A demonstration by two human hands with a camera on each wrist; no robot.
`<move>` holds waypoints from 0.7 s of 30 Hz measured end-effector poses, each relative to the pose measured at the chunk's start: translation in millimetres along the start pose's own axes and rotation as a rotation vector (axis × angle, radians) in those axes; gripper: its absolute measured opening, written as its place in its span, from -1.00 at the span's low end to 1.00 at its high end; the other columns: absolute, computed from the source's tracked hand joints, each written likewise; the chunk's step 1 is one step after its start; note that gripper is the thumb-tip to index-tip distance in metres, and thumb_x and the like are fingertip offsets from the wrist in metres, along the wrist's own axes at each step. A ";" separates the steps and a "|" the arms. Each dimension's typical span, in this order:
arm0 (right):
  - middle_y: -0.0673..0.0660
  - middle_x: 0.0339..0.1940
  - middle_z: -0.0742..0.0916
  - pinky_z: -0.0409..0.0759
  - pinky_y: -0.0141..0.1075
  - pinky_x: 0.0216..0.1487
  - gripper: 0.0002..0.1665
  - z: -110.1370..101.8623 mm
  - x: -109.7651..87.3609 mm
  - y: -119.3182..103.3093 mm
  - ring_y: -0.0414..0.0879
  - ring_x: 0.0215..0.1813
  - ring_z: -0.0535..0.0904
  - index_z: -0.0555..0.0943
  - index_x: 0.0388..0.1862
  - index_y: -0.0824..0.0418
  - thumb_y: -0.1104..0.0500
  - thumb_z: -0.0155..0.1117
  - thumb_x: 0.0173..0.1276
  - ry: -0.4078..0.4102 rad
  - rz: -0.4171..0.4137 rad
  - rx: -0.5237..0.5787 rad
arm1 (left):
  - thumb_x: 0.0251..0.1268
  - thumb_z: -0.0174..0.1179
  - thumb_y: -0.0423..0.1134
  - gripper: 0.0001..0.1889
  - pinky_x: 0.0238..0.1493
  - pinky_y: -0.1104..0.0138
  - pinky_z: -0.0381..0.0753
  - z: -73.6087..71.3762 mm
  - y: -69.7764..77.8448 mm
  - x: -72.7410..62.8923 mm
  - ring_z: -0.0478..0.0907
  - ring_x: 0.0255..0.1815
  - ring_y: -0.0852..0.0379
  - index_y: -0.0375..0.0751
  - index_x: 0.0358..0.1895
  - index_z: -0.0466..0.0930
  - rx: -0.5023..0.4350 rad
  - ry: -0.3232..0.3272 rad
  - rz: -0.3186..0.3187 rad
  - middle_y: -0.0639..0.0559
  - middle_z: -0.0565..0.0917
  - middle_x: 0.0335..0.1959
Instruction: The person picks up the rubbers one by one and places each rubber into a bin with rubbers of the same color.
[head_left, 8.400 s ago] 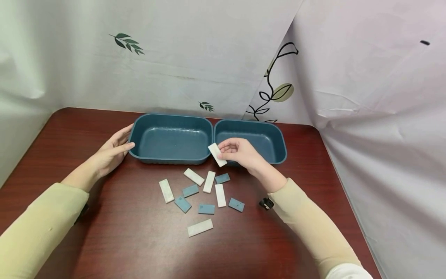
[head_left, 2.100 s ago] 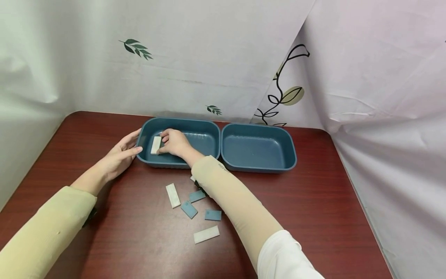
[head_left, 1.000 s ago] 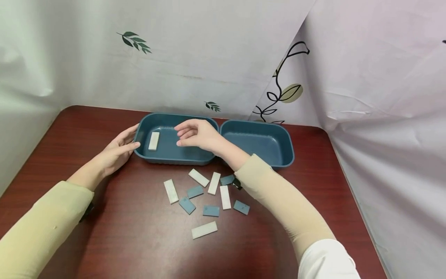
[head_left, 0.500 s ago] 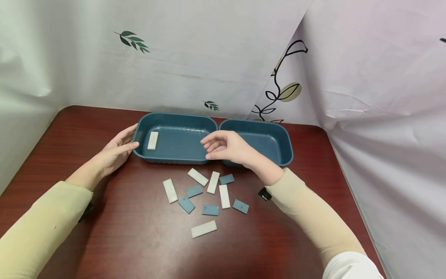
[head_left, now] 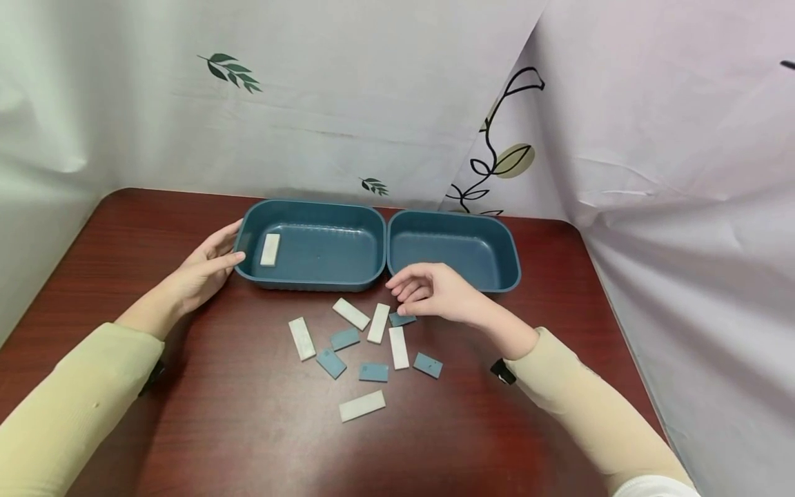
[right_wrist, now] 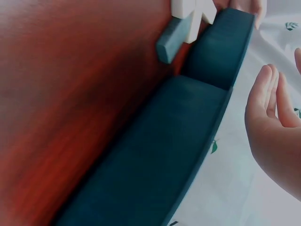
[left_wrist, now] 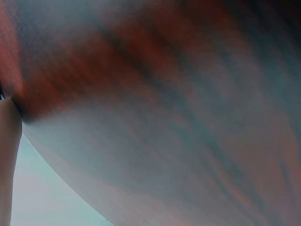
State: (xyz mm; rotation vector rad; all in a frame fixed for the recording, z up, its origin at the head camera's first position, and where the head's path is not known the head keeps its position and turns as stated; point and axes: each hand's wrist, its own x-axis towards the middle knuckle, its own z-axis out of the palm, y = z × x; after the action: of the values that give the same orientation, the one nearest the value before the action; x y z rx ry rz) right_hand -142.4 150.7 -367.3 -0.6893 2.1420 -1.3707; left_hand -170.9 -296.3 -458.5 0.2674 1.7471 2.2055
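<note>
My left hand (head_left: 208,266) touches the left end of the left blue plastic bin (head_left: 310,284), its thumb at the rim and its fingers along the outer wall. One white rectangular tile (head_left: 270,249) lies inside that bin near its left end. My right hand (head_left: 437,293), fingers loosely bent and holding nothing, hovers before the right blue bin (head_left: 509,269). Just under its thumb is a small blue-grey tile (head_left: 402,320), partly covered. Beside that lie a white tile (head_left: 378,323) and another white tile (head_left: 399,347). The left wrist view is mostly blurred tabletop.
More white tiles, such as the nearest white tile (head_left: 362,406), and several blue-grey tiles, including one blue-grey tile (head_left: 428,365), lie scattered on the dark red table (head_left: 261,442). The two bins stand side by side before a white patterned curtain (head_left: 298,103).
The white tile my right hand held earlier now lies in the left bin. The empty right hand has moved right and nearer, to the scattered tiles. My left hand stays at the bin.
</note>
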 end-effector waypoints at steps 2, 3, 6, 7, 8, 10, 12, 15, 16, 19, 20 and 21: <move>0.52 0.09 0.72 0.77 -0.34 0.08 -0.48 1.4 -4.8 2.6 0.33 0.07 0.73 0.62 0.22 0.53 0.45 0.50 0.30 -0.006 -0.005 -0.011 | 0.68 -0.02 -0.47 -0.28 0.32 0.62 0.34 -0.5 -0.4 0.0 0.32 0.45 0.44 0.01 0.75 0.00 -0.005 -0.003 0.007 0.31 0.35 0.49; 0.52 0.08 0.73 0.77 -0.35 0.08 -0.49 2.2 -7.0 4.3 0.34 0.07 0.73 0.62 0.22 0.53 0.45 0.50 0.30 -0.010 -0.009 -0.016 | 0.68 -0.02 -0.47 -0.28 0.33 0.62 0.34 -0.4 -0.4 0.1 0.33 0.45 0.44 0.01 0.75 0.00 -0.006 -0.005 0.009 0.31 0.35 0.49; 0.49 0.07 0.74 0.76 -0.36 0.08 -0.50 5.2 -12.9 9.0 0.32 0.06 0.73 0.64 0.21 0.50 0.44 0.51 0.30 -0.014 -0.005 -0.021 | 0.68 -0.03 -0.47 -0.28 0.33 0.62 0.34 -0.6 -0.5 1.0 0.31 0.46 0.43 0.01 0.75 -0.01 -0.005 -0.006 0.007 0.30 0.34 0.50; 0.47 0.07 0.74 0.76 -0.36 0.08 -0.50 6.4 -14.6 10.6 0.30 0.06 0.74 0.64 0.21 0.49 0.43 0.51 0.31 -0.014 -0.002 -0.023 | 0.68 -0.04 -0.48 -0.28 0.33 0.62 0.34 -0.8 -0.6 1.4 0.30 0.47 0.42 0.01 0.76 -0.02 -0.008 -0.007 0.005 0.29 0.33 0.51; 0.45 0.07 0.75 0.76 -0.36 0.08 -0.51 7.7 -16.2 12.5 0.29 0.05 0.74 0.65 0.21 0.48 0.43 0.52 0.31 -0.015 0.001 -0.026 | 0.68 -0.04 -0.47 -0.27 0.33 0.63 0.34 -0.9 -0.6 1.7 0.30 0.47 0.42 0.01 0.76 -0.02 -0.006 -0.005 0.001 0.28 0.32 0.52; 0.43 0.06 0.76 0.77 -0.34 0.08 -0.51 10.5 -19.0 16.2 0.25 0.04 0.75 0.66 0.20 0.46 0.42 0.53 0.30 -0.016 0.008 -0.032 | 0.68 -0.03 -0.46 -0.27 0.33 0.63 0.34 -0.6 -0.2 2.0 0.29 0.48 0.42 0.01 0.76 -0.03 -0.006 -0.001 -0.008 0.27 0.31 0.53; 0.40 0.05 0.77 0.78 -0.31 0.08 -0.52 13.2 -21.2 20.6 0.22 0.03 0.76 0.67 0.19 0.44 0.40 0.54 0.30 -0.017 0.010 -0.054 | 0.68 -0.02 -0.46 -0.27 0.32 0.63 0.35 -0.6 0.2 2.1 0.29 0.48 0.41 0.02 0.76 -0.03 -0.005 0.004 -0.014 0.27 0.29 0.53; 0.37 0.02 0.78 0.79 -0.28 0.09 -0.52 16.9 -23.2 27.9 0.19 0.01 0.76 0.68 0.18 0.43 0.39 0.56 0.28 -0.016 0.014 -0.088 | 0.68 0.00 -0.44 -0.26 0.32 0.63 0.35 0.0 1.0 1.6 0.29 0.47 0.41 0.03 0.76 -0.02 -0.002 0.009 -0.020 0.26 0.29 0.54; 0.35 0.01 0.78 0.79 -0.27 0.09 -0.52 18.1 -23.6 30.2 0.16 0.00 0.76 0.68 0.17 0.42 0.38 0.57 0.28 -0.014 0.016 -0.102 | 0.68 0.01 -0.44 -0.26 0.32 0.63 0.35 0.1 1.1 1.5 0.29 0.47 0.42 0.03 0.76 -0.02 0.002 0.011 -0.020 0.27 0.29 0.54; 0.29 -0.01 0.79 0.78 -0.28 0.10 -0.54 21.5 -24.1 36.2 0.09 0.00 0.76 0.70 0.15 0.37 0.37 0.58 0.27 -0.002 0.021 -0.166 | 0.68 0.01 -0.44 -0.26 0.32 0.63 0.34 0.1 1.0 1.4 0.28 0.47 0.41 0.04 0.76 -0.01 -0.003 0.013 -0.020 0.27 0.29 0.53; 0.26 -0.01 0.79 0.78 -0.28 0.09 -0.55 22.7 -24.1 37.9 0.06 -0.01 0.76 0.71 0.14 0.35 0.37 0.59 0.27 0.001 0.020 -0.192 | 0.68 0.01 -0.44 -0.27 0.32 0.63 0.34 0.1 0.9 1.5 0.29 0.47 0.41 0.03 0.75 -0.01 -0.003 0.014 -0.019 0.26 0.29 0.53; 0.24 -0.02 0.79 0.78 -0.29 0.09 -0.56 24.0 -24.0 39.4 0.04 -0.01 0.76 0.71 0.14 0.33 0.37 0.59 0.28 0.003 0.019 -0.218 | 0.67 0.00 -0.45 -0.27 0.32 0.63 0.34 0.1 0.8 1.6 0.28 0.47 0.41 0.03 0.75 -0.01 -0.006 0.015 -0.020 0.27 0.29 0.53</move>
State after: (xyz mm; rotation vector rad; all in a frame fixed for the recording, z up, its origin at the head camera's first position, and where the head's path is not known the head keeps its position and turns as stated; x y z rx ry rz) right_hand -114.7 164.7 -409.0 -0.7464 2.3162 -1.1396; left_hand -172.5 -295.8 -457.7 0.2316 1.7438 2.2040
